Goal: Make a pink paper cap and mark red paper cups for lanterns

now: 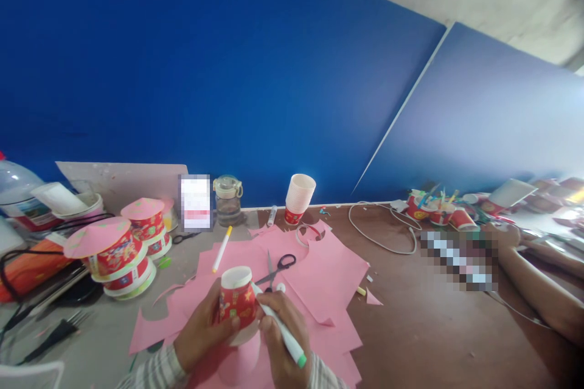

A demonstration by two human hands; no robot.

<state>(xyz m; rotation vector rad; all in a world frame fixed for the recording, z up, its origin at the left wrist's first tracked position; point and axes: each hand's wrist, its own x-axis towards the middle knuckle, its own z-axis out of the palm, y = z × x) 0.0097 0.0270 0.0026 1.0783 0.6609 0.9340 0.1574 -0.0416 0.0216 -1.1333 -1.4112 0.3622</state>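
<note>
My left hand (203, 331) is wrapped round a red printed paper cup (236, 301) that stands upside down on a pink paper piece (244, 358). My right hand (283, 331) grips a white marker with a green end (285, 335), its tip against the cup's side. Both hands are low in the view, over pink paper sheets (319, 273). Black-handled scissors (278, 268) lie just beyond the cup. A white and yellow marker (222, 249) lies on the paper to the left.
Stacked red cups with pink cone tops (116, 252) stand at left. A stack of cups (297, 197), a glass jar (227, 197) and a white cable (378, 231) sit by the blue partition (228, 73). Another person's arm (538, 292) rests at right near several red cups (438, 209).
</note>
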